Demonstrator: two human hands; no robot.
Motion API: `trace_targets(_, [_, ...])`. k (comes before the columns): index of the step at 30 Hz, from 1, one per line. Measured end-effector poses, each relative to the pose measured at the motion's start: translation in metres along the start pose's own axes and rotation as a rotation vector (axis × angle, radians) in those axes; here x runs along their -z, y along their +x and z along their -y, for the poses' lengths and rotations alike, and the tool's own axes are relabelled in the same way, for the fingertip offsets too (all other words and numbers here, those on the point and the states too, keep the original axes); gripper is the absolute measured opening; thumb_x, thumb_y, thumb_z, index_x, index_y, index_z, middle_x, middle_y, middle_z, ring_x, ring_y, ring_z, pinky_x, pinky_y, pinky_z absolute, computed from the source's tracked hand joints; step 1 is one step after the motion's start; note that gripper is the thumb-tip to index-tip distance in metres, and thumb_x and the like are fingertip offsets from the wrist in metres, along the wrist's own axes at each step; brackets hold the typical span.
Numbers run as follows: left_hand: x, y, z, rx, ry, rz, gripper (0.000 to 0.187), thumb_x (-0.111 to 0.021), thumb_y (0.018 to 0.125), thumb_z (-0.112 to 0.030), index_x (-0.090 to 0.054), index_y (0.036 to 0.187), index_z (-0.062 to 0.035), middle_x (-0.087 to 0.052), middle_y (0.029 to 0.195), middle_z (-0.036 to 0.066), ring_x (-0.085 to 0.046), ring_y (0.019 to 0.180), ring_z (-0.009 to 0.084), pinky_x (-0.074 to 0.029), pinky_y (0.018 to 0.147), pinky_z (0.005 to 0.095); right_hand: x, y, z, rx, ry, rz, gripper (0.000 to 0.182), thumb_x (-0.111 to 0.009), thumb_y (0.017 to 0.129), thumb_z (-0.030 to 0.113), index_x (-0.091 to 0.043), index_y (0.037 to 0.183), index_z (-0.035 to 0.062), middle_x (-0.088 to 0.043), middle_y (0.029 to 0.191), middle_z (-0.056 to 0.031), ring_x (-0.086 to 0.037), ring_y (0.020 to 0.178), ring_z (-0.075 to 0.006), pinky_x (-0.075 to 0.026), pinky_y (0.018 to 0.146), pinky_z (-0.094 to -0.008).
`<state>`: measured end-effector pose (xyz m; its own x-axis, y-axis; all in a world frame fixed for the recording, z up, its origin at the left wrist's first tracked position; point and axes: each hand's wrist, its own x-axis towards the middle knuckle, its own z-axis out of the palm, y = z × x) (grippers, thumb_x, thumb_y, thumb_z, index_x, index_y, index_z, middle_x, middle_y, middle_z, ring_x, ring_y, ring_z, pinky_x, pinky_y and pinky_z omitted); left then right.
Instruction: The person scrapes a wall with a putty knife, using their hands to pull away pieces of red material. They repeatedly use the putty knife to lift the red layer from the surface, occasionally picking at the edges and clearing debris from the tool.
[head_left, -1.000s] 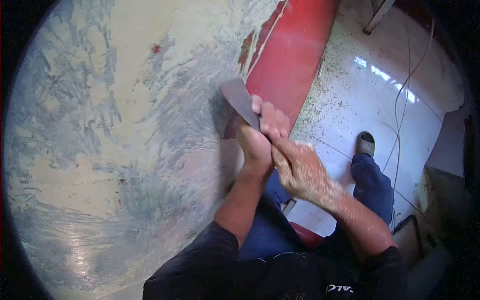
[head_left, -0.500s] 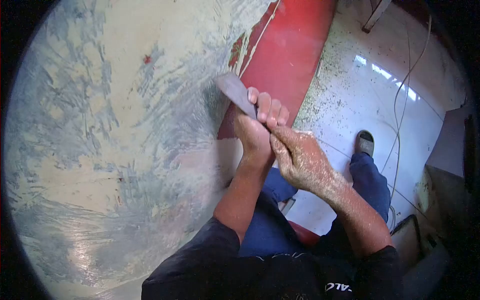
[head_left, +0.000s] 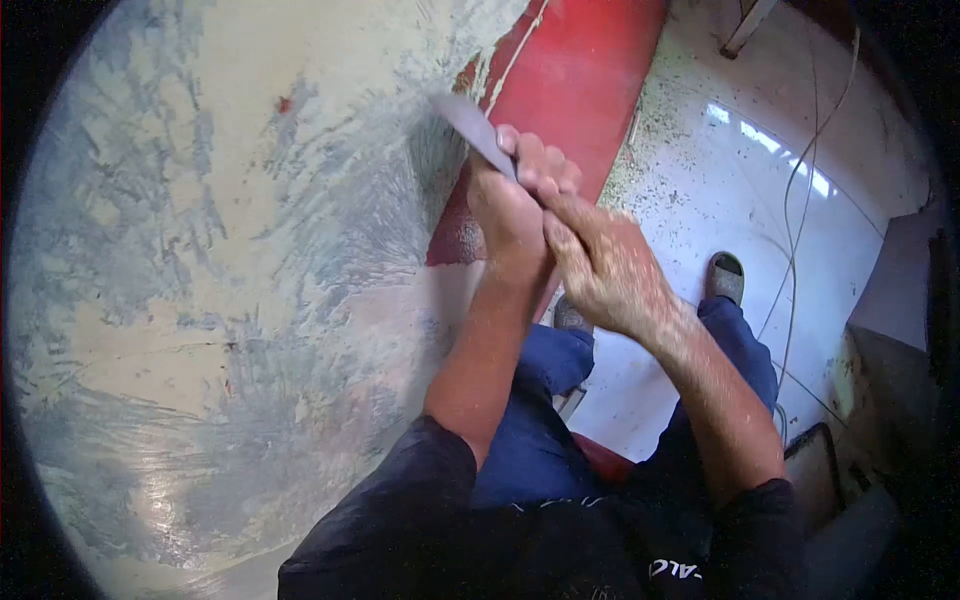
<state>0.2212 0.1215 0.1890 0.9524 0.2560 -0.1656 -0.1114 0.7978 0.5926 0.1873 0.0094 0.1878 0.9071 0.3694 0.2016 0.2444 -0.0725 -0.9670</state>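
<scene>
A grey flat-bladed scraper [head_left: 474, 132] is gripped in both hands, its blade slanting up and left over the putty-smeared surface [head_left: 290, 240]. My left hand [head_left: 515, 205] is closed around it just behind the blade. Behind that, my right hand [head_left: 612, 268], coated in pale dust, is closed on the rear end of the handle, which the fingers hide. The blade is slightly blurred and overlaps the border between the cream-and-grey patch and the glossy red area [head_left: 590, 70].
Pale tiles form the floor [head_left: 700, 190] at right, with greenish scrapings scattered along the red edge. A thin cable [head_left: 793, 230] runs across it. My slippered foot [head_left: 725, 278] rests on the tiles. A wooden leg [head_left: 748, 30] stands at the top right.
Both hands and the scraper have shifted a little upward in view, away from my body. The blade now shows narrower. My grip looks the same, and a second slipper has come into view.
</scene>
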Motion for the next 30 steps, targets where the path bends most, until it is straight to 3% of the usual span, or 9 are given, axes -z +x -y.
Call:
trace_targets(3, [0.009, 0.002, 0.001, -0.044, -0.025, 0.153, 0.015, -0.037, 0.092, -0.023, -0.041, 0.081, -0.0136, -0.032, 0.052, -0.004, -0.034, 0.042, 0.0100, -0.036, 0.044, 0.0287, 0.004, 0.006, 0.001, -0.018, -0.047, 0.071, 0.024, -0.049, 0.091, 0.015, -0.060, 0.105, -0.0008, -0.061, 0.085, -0.0278, -0.062, 0.080, -0.0427, -0.049, 0.069, -0.0441])
trace_targets(6, [0.005, 0.019, -0.007, 0.040, 0.005, 0.031, 0.029, -0.038, 0.099, -0.035, -0.039, 0.077, -0.0163, -0.030, 0.051, -0.004, -0.033, 0.042, 0.0097, -0.035, 0.044, 0.0265, -0.006, 0.014, -0.009, -0.027, -0.059, 0.064, 0.025, -0.048, 0.091, 0.015, -0.059, 0.108, -0.0007, -0.061, 0.083, -0.0270, -0.062, 0.078, -0.0429, -0.048, 0.068, -0.0449])
trace_targets(8, [0.004, 0.019, -0.005, 0.029, 0.078, 0.076, 0.028, -0.038, 0.098, -0.034, -0.039, 0.077, -0.0161, -0.031, 0.052, -0.004, -0.032, 0.042, 0.0096, -0.035, 0.045, 0.0261, -0.012, 0.010, -0.015, 0.093, -0.050, -0.096, 0.025, -0.048, 0.092, 0.015, -0.059, 0.108, -0.0004, -0.061, 0.084, -0.0270, -0.062, 0.077, -0.0422, -0.048, 0.067, -0.0447])
trace_targets(11, [0.003, 0.011, 0.003, -0.009, 0.097, 0.093, 0.028, -0.037, 0.099, -0.035, -0.040, 0.079, -0.0163, -0.030, 0.052, -0.004, -0.031, 0.041, 0.0099, -0.035, 0.044, 0.0267, -0.008, 0.000, -0.007, 0.012, -0.044, -0.059, 0.023, -0.049, 0.091, 0.012, -0.058, 0.107, -0.0010, -0.061, 0.085, -0.0261, -0.062, 0.077, -0.0412, -0.048, 0.065, -0.0445])
trace_targets(14, [0.031, -0.003, 0.004, 0.007, -0.025, 0.223, 0.024, -0.036, 0.098, -0.031, -0.040, 0.082, -0.0139, -0.034, 0.052, -0.003, -0.036, 0.042, 0.0107, -0.039, 0.044, 0.0291, -0.019, -0.017, -0.019, 0.033, -0.008, -0.009, 0.022, -0.050, 0.091, 0.010, -0.058, 0.107, -0.0010, -0.060, 0.084, -0.0253, -0.061, 0.076, -0.0411, -0.048, 0.065, -0.0448])
trace_targets(21, [0.044, -0.030, -0.015, 0.067, -0.035, 0.240, 0.022, -0.036, 0.099, -0.031, -0.040, 0.082, -0.0170, -0.032, 0.052, -0.004, -0.034, 0.040, 0.0095, -0.038, 0.044, 0.0271, -0.042, -0.039, -0.006, -0.034, -0.003, 0.041, 0.024, -0.051, 0.090, 0.008, -0.057, 0.110, -0.0038, -0.060, 0.084, -0.0264, -0.060, 0.080, -0.0430, -0.047, 0.069, -0.0460])
trace_targets(24, [0.044, -0.031, -0.017, 0.095, -0.121, 0.277, 0.020, -0.034, 0.100, -0.025, -0.040, 0.086, -0.0126, -0.036, 0.053, -0.003, -0.040, 0.044, 0.0103, -0.040, 0.047, 0.0285, -0.044, -0.039, -0.001, -0.049, 0.016, 0.032, 0.026, -0.051, 0.090, 0.009, -0.057, 0.112, -0.0033, -0.060, 0.085, -0.0265, -0.060, 0.079, -0.0429, -0.047, 0.067, -0.0457])
trace_targets(28, [0.033, -0.008, -0.024, 0.061, 0.033, 0.176, 0.022, -0.038, 0.098, -0.030, -0.039, 0.081, -0.0161, -0.031, 0.052, -0.004, -0.031, 0.040, 0.0098, -0.035, 0.044, 0.0260, -0.041, -0.012, -0.003, 0.067, -0.067, -0.022, 0.025, -0.051, 0.090, 0.009, -0.058, 0.112, -0.0016, -0.060, 0.080, -0.0256, -0.061, 0.073, -0.0421, -0.048, 0.063, -0.0452])
trace_targets(30, [0.020, -0.013, -0.026, 0.062, -0.020, 0.091, 0.020, -0.038, 0.096, -0.027, -0.039, 0.080, -0.0159, -0.031, 0.051, -0.004, -0.031, 0.041, 0.0096, -0.035, 0.043, 0.0261, -0.036, -0.006, 0.004, -0.018, -0.022, 0.043, 0.025, -0.050, 0.091, 0.010, -0.058, 0.112, -0.0012, -0.060, 0.079, -0.0258, -0.062, 0.074, -0.0416, -0.049, 0.063, -0.0440])
